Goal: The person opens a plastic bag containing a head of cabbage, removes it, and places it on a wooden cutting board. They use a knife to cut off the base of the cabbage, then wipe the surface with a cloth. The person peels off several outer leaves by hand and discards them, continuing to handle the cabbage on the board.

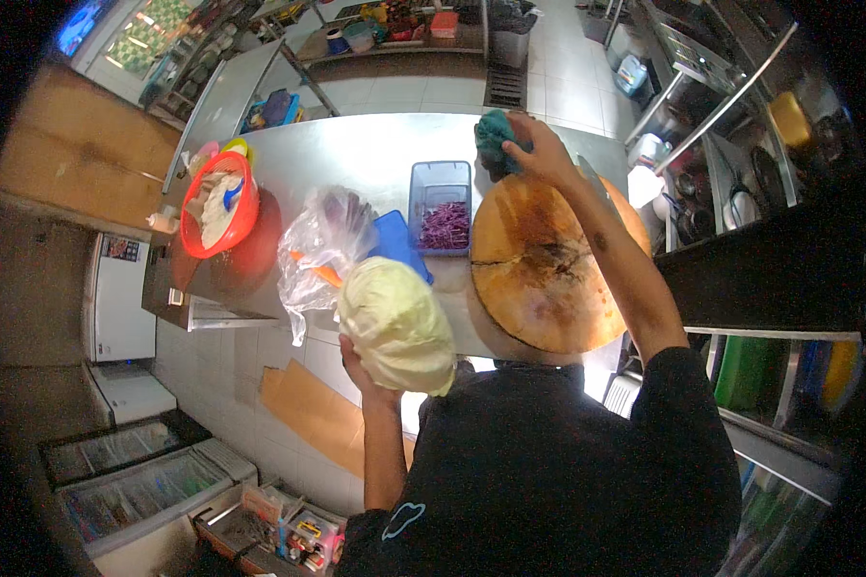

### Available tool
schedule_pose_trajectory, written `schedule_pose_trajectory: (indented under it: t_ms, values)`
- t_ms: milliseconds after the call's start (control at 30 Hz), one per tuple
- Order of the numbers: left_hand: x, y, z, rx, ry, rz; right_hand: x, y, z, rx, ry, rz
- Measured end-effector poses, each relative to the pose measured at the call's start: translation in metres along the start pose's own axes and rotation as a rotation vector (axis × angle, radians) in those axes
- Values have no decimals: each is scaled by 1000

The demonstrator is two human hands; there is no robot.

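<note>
My left hand (364, 371) holds a large pale green cabbage (397, 324) from below, in front of the steel table's near edge. A crumpled teal cloth (496, 137) is in the grip of my right hand (541, 151), past the far side of a round wooden chopping block (541, 267). The block is stained and has a crack running in from its left side. A blade (597, 184), apparently a knife's, lies at the block's far right, partly hidden by my right forearm. Shredded purple cabbage (444, 225) sits in a blue plastic container (440, 173) left of the block.
A blue lid (397, 241) lies beside a clear plastic bag (317, 245) with orange pieces showing. At the steel table's (361, 141) left stands a red basin (242, 223) of white powder with a blue scoop (232, 195). Cardboard (317, 411) lies on the floor.
</note>
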State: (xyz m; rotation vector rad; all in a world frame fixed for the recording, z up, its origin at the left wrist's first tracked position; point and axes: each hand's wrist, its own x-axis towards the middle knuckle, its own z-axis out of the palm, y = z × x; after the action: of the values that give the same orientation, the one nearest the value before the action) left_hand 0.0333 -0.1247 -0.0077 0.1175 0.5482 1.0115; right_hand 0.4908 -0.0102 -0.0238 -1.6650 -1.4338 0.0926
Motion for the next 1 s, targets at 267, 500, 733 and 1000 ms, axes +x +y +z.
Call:
schedule_pose_trajectory:
  t_ms: [267, 500, 733, 1000]
  values:
    - [13, -8, 5, 266, 51, -38, -125, -164, -61, 769, -635, 565]
    - [55, -55, 50, 614, -117, 43, -183, -183, -87, 848, -421, 713]
    - [54, -71, 99, 1165, -748, 655, -187, -175, -117, 1440, -329, 1089]
    - [39, -67, 119, 1530, -668, 854, -206, -161, -109, 1727, 6, 1007]
